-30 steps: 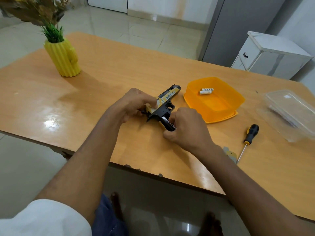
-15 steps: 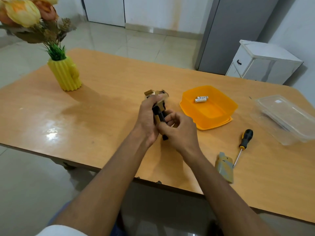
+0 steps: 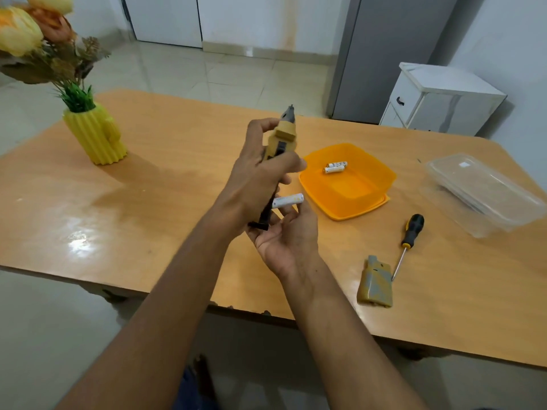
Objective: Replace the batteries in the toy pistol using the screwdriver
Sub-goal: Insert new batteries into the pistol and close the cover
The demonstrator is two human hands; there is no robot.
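Fingers of left hand (image 3: 254, 184) grip toy pistol (image 3: 282, 137); right hand (image 3: 288, 238) lies open under unreadable battery (image 3: 287, 200).

Yellow-and-black toy pistol (image 3: 281, 143); white battery (image 3: 287, 200); orange tray (image 3: 370, 202); screwdriver (image 3: 410, 238) black with yellow; ribbed yellow vase (image 3: 96, 137); orange-brown wood-grain bench (image 3: 148, 202); loose cover (image 3: 375, 282) seemingly mottled grey-yellow.

We see a wooden counter (image 3: 148, 202) bearing a yellow ribbed vase (image 3: 96, 136) of artificial flowers (image 3: 38, 39) at its far left and a clear plastic lid (image 3: 485, 193) at right; beyond stand a white cabinet (image 3: 438, 99) and a grey refrigerator (image 3: 384, 54) on tiled floor (image 3: 207, 72).
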